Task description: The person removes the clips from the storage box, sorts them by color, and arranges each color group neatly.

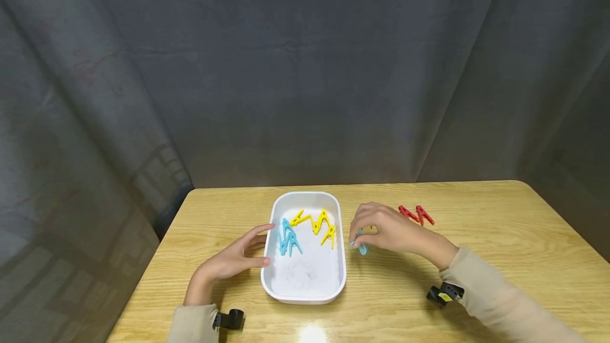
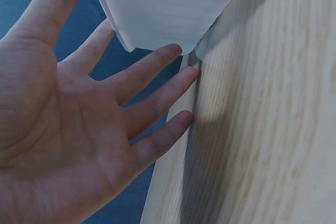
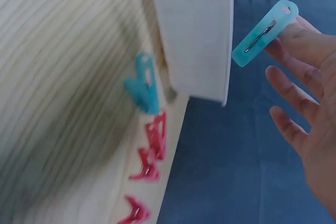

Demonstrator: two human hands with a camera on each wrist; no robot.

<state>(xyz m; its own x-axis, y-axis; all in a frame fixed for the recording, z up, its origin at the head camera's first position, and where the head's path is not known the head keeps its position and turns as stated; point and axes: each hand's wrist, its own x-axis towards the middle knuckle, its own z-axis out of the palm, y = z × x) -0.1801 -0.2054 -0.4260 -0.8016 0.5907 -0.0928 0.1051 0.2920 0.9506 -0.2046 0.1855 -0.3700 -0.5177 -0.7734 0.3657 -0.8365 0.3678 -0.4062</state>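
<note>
A white tray [image 1: 314,277] holds several yellow clothespins [image 1: 326,219] toward its far right and light blue clothespins [image 1: 290,240] toward its left. My left hand [image 1: 233,258] is at the tray's left rim, thumb and index fingertip at the edge. In the left wrist view its fingers [image 2: 152,103] are spread and nearly straight. Just right of the tray is my right hand [image 1: 386,229]. Its thumb and fingertips pinch a light blue clothespin [image 3: 265,33], which the right wrist view shows beside the tray's rim. Another blue clothespin [image 3: 144,87] lies on the table near the tray.
Red clothespins [image 1: 418,215] lie on the wooden table [image 1: 500,258] beyond my right wrist. Three of these red clothespins [image 3: 156,137] show in a row in the right wrist view. A dark grey curtain [image 1: 295,78] hangs behind the table's far edge.
</note>
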